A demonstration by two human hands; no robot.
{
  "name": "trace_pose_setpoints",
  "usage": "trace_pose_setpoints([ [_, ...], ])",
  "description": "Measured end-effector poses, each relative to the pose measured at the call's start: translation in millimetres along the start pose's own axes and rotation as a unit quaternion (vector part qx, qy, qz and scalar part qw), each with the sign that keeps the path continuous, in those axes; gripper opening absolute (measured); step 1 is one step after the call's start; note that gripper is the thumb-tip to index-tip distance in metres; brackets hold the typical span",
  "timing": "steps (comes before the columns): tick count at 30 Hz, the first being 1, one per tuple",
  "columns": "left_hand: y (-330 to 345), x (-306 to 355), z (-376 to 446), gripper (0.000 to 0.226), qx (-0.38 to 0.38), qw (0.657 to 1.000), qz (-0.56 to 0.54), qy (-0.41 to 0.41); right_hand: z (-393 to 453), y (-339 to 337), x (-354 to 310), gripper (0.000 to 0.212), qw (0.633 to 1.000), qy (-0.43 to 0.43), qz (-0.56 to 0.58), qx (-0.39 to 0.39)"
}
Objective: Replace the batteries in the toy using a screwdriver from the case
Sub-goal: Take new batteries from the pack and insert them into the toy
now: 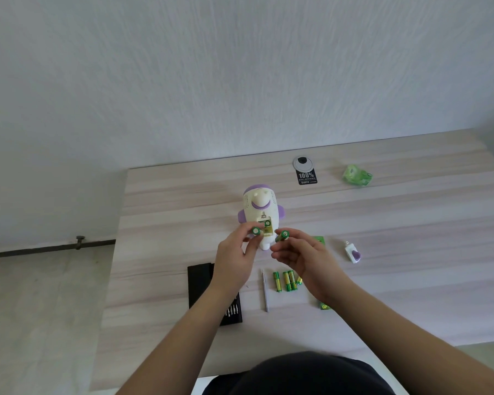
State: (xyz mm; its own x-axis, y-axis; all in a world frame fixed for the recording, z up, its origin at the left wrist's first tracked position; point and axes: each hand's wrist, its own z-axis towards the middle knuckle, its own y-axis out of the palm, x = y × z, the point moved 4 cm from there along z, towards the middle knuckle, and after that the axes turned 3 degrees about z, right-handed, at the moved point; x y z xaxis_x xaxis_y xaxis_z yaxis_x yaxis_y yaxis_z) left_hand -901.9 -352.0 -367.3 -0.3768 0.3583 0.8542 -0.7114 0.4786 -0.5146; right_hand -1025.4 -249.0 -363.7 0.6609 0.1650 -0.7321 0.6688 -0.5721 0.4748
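The head view shows a white-and-purple toy (260, 208) laid on the wooden table (411, 223), its battery compartment (265, 228) uncovered. One green battery (256, 231) is pinched in the fingers of the left hand (234, 259) at the compartment's left edge; a second battery (282, 235) is pinched by the right hand (303, 256) just right of it. A third battery (267, 223) appears to be seated inside.

A battery could be put in with reversed polarity, since the markings are too small to be read here, or dropped if the pinch slips. Old and new cells could also be mixed up, as at least four loose batteries (287, 280) are counted near the right wrist.

One screwdriver (265, 290), one black bit case (211, 292) and one detached cover (353, 253) are also counted.
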Motion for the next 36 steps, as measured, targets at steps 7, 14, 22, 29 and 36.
trace_pose_setpoints([
  [7,4.2,-6.3,0.6,0.021,0.011,0.998,0.038,0.044,-0.3,-5.5,1.5,0.026,0.999,-0.01,-0.05,-0.005],
  [14,7.2,-10.5,1.6,0.03,0.006,1.0,0.029,-0.006,4.3,-13.5,4.7,0.014,0.993,-0.01,-0.112,0.03],
  [22,9.8,-12.9,12.9,0.025,0.015,0.999,0.003,-0.048,31.9,-25.1,0.1,0.018,0.95,-0.079,-0.282,0.105],
  [29,20.3,-16.9,18.5,0.023,0.004,0.996,0.086,0.0,44.0,-13.4,-7.1,0.025,0.892,-0.171,-0.398,0.129],
  [36,21.6,-9.6,22.0,0.025,0.03,0.979,0.181,0.089,51.7,-9.3,-3.5,0.018,0.853,-0.193,-0.473,0.107],
])
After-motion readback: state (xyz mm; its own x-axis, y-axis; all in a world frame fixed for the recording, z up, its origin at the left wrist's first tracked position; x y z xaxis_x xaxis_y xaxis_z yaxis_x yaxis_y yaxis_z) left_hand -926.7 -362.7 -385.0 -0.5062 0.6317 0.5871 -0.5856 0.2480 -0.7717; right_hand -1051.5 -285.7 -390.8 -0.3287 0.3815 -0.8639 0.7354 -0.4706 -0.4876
